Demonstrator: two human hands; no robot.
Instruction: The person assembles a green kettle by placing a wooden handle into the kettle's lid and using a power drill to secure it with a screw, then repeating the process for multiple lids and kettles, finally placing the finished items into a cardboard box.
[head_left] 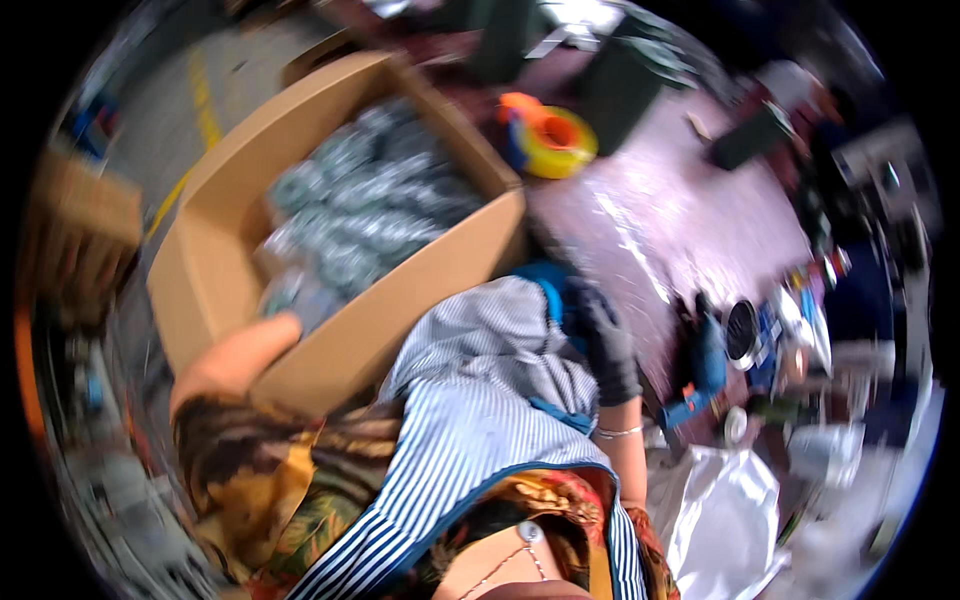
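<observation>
At about nine o'clock in the view, the left hand (235, 358) comes up over the near wall of a large cardboard box (205, 285), its bare wrist and palm pressed against the cardboard edge while the fingers drop inside and out of sight, so whether they are spread or curled around anything cannot be told. The box sits tilted toward the person, open flaps splayed outward, which looks like a way of keeping its inside within easy reach. It is filled nearly to the rim with many small grey-green packets (370, 205), blurred by motion, piled loosely from the ten o'clock corner to the twelve o'clock corner; the hand enters at the lower end of that pile. Moving right, a striped apron (470, 420) over a patterned shirt fills the six o'clock area. Just right of centre, the right hand (605, 345), in a dark glove, hangs low beside the box's near corner with the fingers drawn loosely together; nothing shows in its grip, though blur hides the fingertips. At one o'clock, beyond the box, a yellow and orange roll of tape (555, 140) lies on the dark reddish table (680, 210). At three to four o'clock a blue tool (705, 365) rests beside the gloved hand, with crumpled clear plastic bags (720, 510) at five o'clock.
</observation>
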